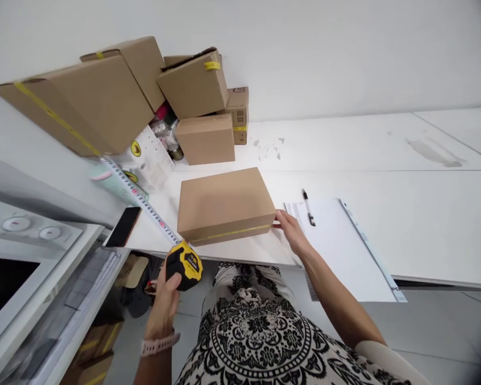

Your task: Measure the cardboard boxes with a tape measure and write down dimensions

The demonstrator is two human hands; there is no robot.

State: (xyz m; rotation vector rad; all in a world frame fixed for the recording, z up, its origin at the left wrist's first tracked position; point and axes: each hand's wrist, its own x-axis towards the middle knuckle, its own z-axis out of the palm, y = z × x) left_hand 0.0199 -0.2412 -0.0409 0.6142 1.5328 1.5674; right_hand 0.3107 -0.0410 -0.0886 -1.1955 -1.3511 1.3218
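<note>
My left hand is closed around a yellow and black tape measure just off the table's front edge. Its white blade runs out to the far left, apart from the box. A closed brown cardboard box lies flat on the table, with yellow tape along its front side. My right hand grips this box at its front right corner. Something small and red shows under those fingers, too hidden to name. To the right of that hand lie a white paper pad and a black and white pen.
Several cardboard boxes are stacked at the back left, with a smaller box in front. A phone lies at the left table edge. A white microwave-like appliance stands at far left. The white table extends right.
</note>
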